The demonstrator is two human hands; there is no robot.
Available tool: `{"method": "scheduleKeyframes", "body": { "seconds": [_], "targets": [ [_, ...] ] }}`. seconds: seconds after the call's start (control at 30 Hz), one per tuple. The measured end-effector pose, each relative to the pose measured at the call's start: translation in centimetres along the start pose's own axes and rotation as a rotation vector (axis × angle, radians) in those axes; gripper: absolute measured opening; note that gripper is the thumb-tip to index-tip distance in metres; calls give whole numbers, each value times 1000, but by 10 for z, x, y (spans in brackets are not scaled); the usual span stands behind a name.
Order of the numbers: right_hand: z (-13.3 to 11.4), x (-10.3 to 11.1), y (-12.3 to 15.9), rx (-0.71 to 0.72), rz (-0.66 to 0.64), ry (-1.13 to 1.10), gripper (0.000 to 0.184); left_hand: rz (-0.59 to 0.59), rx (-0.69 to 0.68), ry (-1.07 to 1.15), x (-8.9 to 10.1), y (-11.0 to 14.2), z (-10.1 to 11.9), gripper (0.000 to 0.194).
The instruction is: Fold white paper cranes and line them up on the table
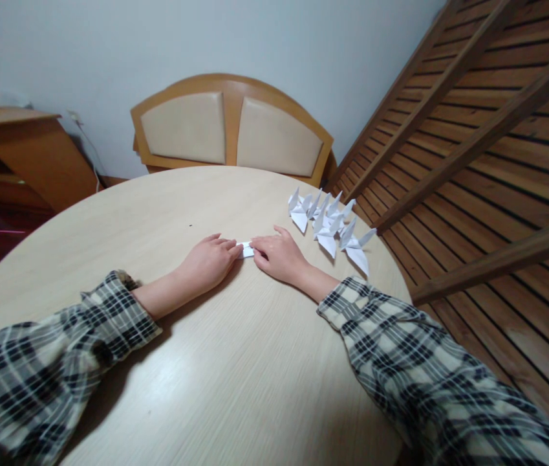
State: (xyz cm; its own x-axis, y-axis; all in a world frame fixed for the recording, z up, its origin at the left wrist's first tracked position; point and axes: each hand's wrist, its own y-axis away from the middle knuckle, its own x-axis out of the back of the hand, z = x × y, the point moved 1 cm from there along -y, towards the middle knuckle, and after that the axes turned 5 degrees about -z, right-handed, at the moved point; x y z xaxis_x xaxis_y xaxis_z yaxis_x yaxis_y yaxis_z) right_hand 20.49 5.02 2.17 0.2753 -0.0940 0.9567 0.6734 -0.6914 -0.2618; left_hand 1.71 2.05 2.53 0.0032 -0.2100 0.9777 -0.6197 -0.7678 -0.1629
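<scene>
A small piece of folded white paper (246, 250) lies on the table between my two hands, and only its middle part shows. My left hand (212, 260) holds its left end, with the fingers pressed together on it. From the other side, my right hand (279, 254) grips the right end between thumb and fingers. My fingers hide both ends of the paper. Beyond my right hand stands a group of several white origami cranes (325, 234), close together with their wings raised.
The round pale wooden table (235, 362) fills the middle. A wooden headboard-like panel with cream pads (279, 136) stands behind it against the wall. Slatted wood (487, 194) rises along the right edge. A brown desk (26, 155) is at the far left.
</scene>
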Motion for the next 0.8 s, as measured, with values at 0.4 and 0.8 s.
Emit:
{"method": "scheduleKeyframes", "body": {
  "seconds": [0.4, 0.8],
  "targets": [
    [0, -2, -3, -28, -40, 1, 26, 11, 98, -276, 5, 2, 10, 22],
    [2, -1, -3, -24, -51, -39, 23, 127, 53, -158, 4, 4, 7, 22]
  ]
}}
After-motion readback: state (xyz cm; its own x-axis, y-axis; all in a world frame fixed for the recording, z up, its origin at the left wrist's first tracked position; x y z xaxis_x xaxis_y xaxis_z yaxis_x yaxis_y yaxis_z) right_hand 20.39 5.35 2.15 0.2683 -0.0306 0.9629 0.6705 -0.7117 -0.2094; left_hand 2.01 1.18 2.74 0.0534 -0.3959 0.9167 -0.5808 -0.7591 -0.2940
